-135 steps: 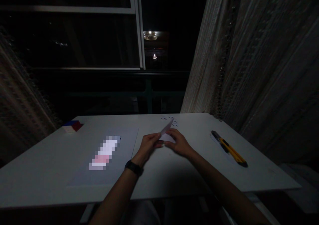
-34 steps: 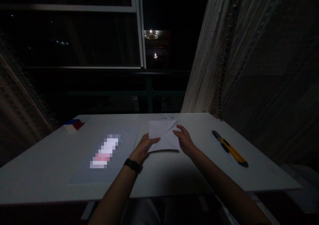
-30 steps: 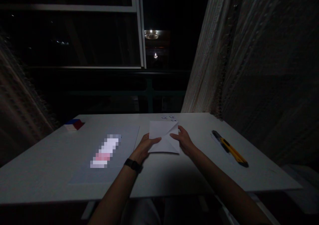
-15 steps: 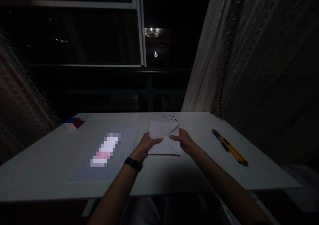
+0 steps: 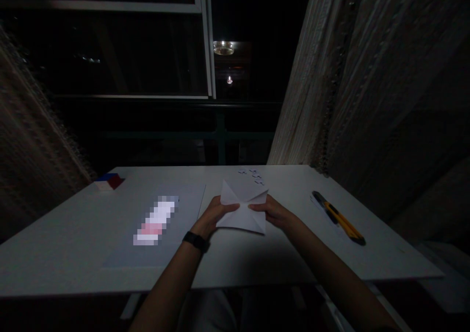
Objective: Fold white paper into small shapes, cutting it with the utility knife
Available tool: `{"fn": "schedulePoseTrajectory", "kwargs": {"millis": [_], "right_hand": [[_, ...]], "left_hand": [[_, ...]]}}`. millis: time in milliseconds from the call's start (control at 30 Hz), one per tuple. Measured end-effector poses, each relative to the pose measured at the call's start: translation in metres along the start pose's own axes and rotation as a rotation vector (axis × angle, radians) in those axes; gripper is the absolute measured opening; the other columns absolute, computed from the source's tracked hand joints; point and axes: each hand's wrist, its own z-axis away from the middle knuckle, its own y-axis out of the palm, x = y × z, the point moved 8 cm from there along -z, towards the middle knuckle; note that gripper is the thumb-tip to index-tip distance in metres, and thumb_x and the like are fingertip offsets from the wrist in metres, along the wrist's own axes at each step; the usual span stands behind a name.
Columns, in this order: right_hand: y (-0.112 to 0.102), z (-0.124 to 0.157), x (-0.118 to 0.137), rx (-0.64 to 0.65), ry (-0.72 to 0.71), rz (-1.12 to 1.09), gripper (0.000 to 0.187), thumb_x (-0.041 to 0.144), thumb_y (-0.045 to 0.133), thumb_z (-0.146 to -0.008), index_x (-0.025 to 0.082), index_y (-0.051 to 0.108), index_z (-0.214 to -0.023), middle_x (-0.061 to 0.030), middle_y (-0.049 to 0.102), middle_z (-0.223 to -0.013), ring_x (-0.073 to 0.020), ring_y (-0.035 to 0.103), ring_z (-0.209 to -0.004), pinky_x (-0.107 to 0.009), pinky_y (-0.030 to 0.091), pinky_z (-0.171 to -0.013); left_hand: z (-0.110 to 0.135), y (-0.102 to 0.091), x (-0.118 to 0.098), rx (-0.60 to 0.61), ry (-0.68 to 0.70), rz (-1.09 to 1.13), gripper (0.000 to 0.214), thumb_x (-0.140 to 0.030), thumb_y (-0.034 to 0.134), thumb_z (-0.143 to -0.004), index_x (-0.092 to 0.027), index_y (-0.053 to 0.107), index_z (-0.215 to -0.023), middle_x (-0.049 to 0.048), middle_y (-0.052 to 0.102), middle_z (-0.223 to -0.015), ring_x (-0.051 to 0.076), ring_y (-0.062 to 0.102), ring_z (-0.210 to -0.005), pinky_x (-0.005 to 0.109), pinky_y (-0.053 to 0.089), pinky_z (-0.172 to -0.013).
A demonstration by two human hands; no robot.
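A white sheet of folded paper (image 5: 242, 219), creased toward its middle, is held up between my two hands above the table. My left hand (image 5: 216, 213) grips its left side, thumb pressed near the centre and the other fingers hidden behind. On the opposite side my right hand (image 5: 274, 211) pinches it the same way, its thumb pointing inward. The two thumb tips lie close together with a small gap between them. The paper's top corners stick up and its lower edge bows. A dark watch band (image 5: 196, 241) circles my left wrist.
On the white table (image 5: 293, 263), a yellow and black utility knife (image 5: 343, 222) lies at the right. A pale sheet (image 5: 191, 209) with a pixelated bright area lies at the left. Behind it sits a blue, red and white block (image 5: 109, 181). Small dark marks (image 5: 253, 172) show beyond the paper.
The folded paper has bent between my hands: its flat square outline now has raised top corners and a slanting lower edge. My hands have barely shifted.
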Motion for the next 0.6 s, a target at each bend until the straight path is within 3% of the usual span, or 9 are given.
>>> {"fn": "schedulePoseTrajectory", "kwargs": {"millis": [200,400,600], "right_hand": [[0.0009,-0.0002,-0.0035,0.052,0.062,0.049,0.037,0.017,0.076,-0.054,0.015,0.070,-0.090,-0.0051,0.071,-0.083,-0.0181,0.064,-0.074,-0.031,0.046,-0.075],[-0.0036,0.0001,-0.0003,0.051,0.066,0.184,0.026,0.021,0.072,-0.058,0.016,0.073,-0.083,-0.0063,0.071,-0.083,-0.0189,0.063,-0.072,-0.031,0.045,-0.070],[-0.0080,-0.0044,0.0059,-0.026,-0.034,0.204,0.028,0.023,0.070,-0.060,0.018,0.073,-0.087,-0.0069,0.071,-0.090,-0.0212,0.064,-0.079,-0.035,0.045,-0.078]], "left_hand": [[-0.0022,-0.0012,-0.0002,0.013,0.008,-0.004,0.043,-0.019,0.077,-0.054,-0.009,0.066,-0.095,0.0111,0.069,-0.092,0.022,0.064,-0.078,0.032,0.048,-0.072],[-0.0042,-0.0031,0.0033,-0.003,-0.035,-0.028,0.034,-0.017,0.073,-0.059,-0.014,0.067,-0.093,0.0065,0.068,-0.077,0.019,0.062,-0.068,0.029,0.047,-0.063],[-0.0056,0.0009,0.0028,0.015,-0.070,0.312,0.032,-0.020,0.068,-0.068,-0.013,0.062,-0.099,0.0088,0.067,-0.088,0.020,0.063,-0.077,0.031,0.051,-0.071]]}}
